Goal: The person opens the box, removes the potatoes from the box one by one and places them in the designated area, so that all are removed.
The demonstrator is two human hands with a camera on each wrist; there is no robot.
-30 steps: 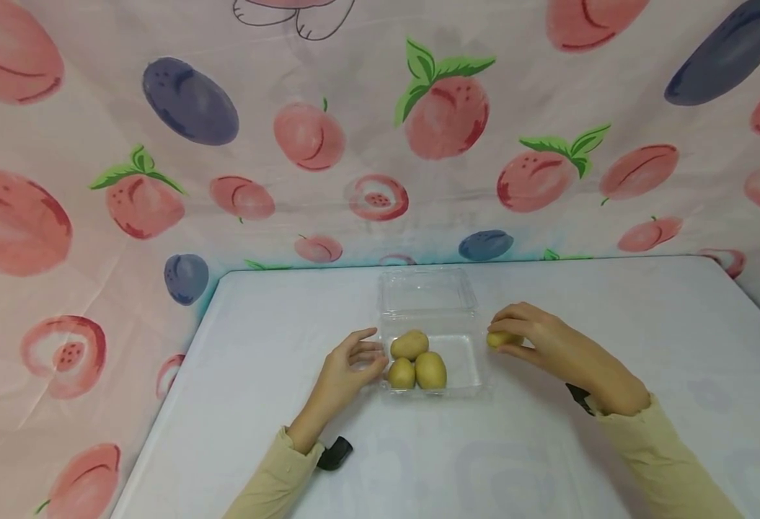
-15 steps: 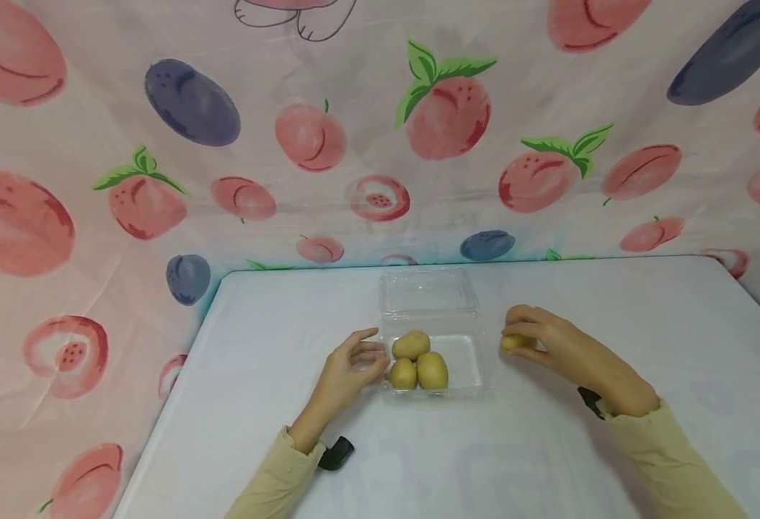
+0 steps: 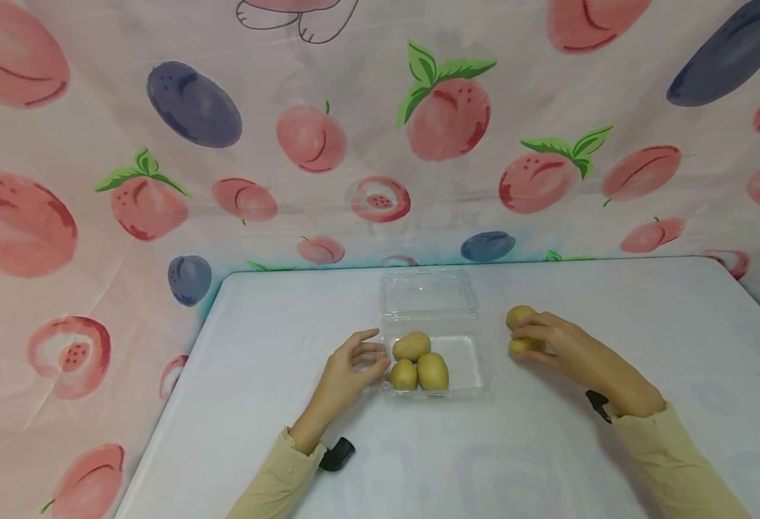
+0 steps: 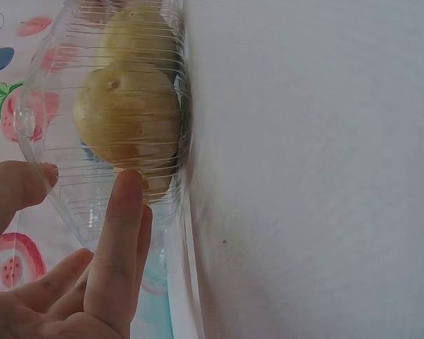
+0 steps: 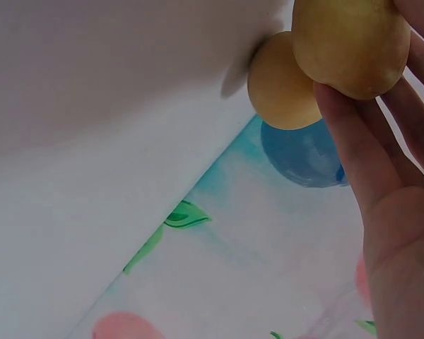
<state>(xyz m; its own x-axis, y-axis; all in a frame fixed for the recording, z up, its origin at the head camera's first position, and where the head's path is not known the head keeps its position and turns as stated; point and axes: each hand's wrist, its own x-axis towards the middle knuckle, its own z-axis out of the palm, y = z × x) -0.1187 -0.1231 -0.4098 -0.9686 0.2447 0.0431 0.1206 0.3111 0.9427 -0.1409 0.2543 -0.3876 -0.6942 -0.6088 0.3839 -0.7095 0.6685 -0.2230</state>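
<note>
A clear plastic clamshell box lies on the table with its lid folded back; three yellow-brown potatoes sit in its left part. My left hand is at the box's left side, thumb by the rim and fairly straight fingers against the ribbed wall in the left wrist view. Right of the box, my right hand holds another potato between thumb and fingers. Just beyond it, a further potato stands on the table, partly covered by the held one in the right wrist view.
A white-covered table runs under everything. Behind it hangs a backdrop cloth printed with peaches and dark plums, meeting the table's far edge. A dark strap piece shows at the left wrist.
My right hand has moved right, away from the box, with the potato in it. The potato beyond, hidden behind the hand earlier, now shows. The left hand stays beside the box.
</note>
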